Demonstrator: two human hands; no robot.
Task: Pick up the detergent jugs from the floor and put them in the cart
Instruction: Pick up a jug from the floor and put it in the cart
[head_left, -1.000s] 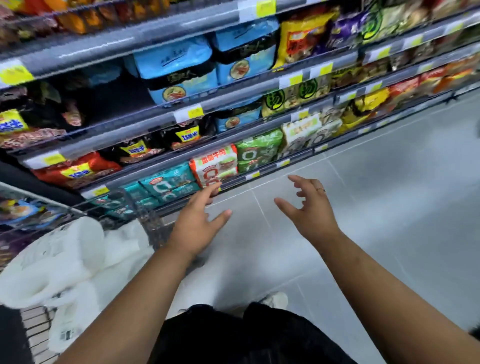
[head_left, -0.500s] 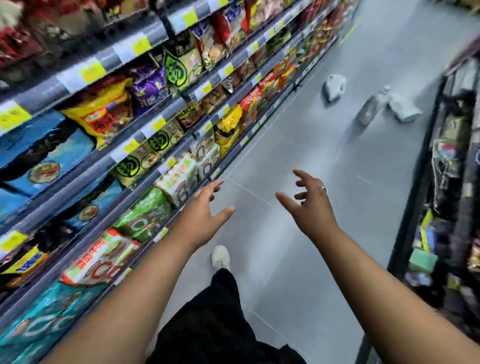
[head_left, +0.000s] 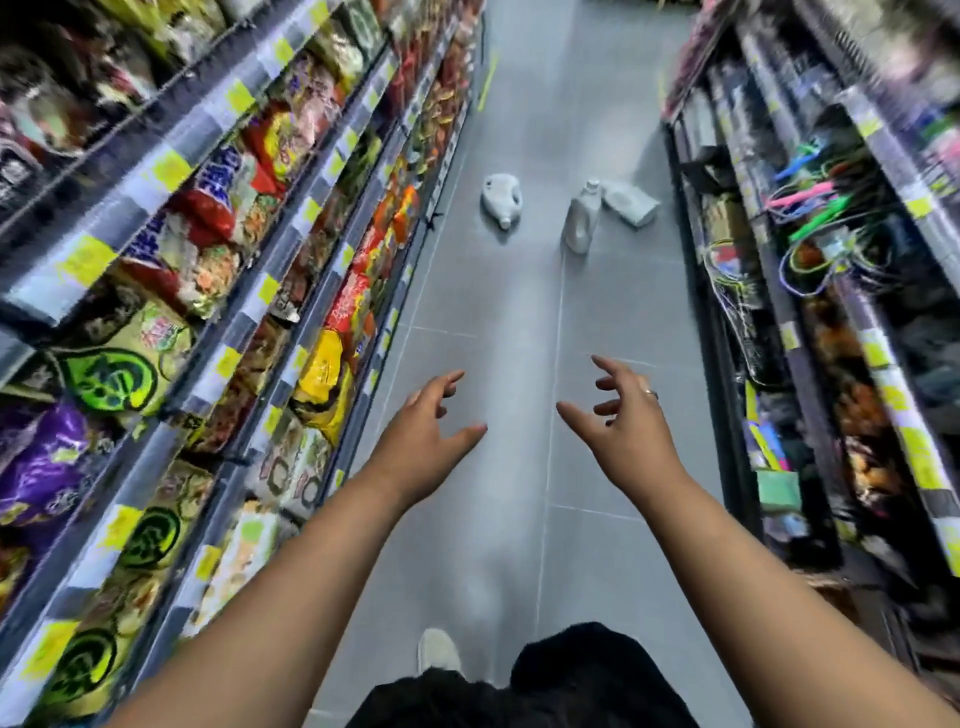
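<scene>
Facing down the aisle, I hold left hand (head_left: 426, 431) and right hand (head_left: 623, 431) forward, fingers (head_left: 441, 384) spread, loosely bent, empty, presumably readied for a two-handed pickup. Three detergent jugs (head_left: 500, 197) sit on the floor (head_left: 519, 322) at upper centre, well apart from both hands: one upright, two toppled. The cart is out of view.

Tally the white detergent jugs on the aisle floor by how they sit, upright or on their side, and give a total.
Standing upright: 1, the upright jug.
Lying on its side: 2, the left jug and the far-right jug, which lies just behind the upright one.
Total: 3 white jugs, all on the floor.
</scene>
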